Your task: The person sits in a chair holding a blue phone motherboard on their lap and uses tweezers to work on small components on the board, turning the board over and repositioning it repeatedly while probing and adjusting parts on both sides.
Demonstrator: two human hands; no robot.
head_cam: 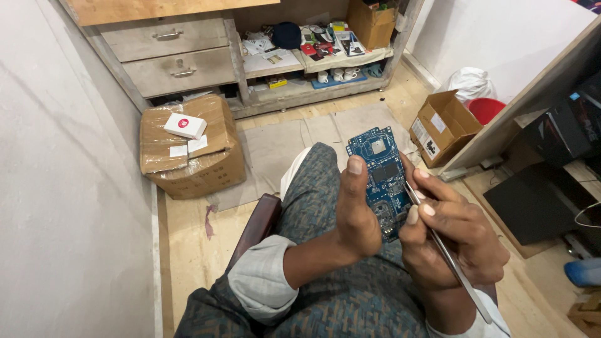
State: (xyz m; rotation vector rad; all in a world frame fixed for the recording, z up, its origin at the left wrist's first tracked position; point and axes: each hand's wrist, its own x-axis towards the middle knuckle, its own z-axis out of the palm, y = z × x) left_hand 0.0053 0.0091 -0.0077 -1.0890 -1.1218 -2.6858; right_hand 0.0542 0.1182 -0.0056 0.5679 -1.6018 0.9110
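While white packet (pixel 185 125) tops taped carton (pixel 188 147), red label

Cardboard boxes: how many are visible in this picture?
3. A taped box lies on the floor at left, below the drawers. An open box stands on the floor at right, near the wall. A third box sits on the shelf. Others may be hidden.

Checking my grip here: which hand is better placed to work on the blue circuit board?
Likely the right hand: it holds the metal tweezers with their tips at the blue circuit board. The left hand is busy gripping the board.
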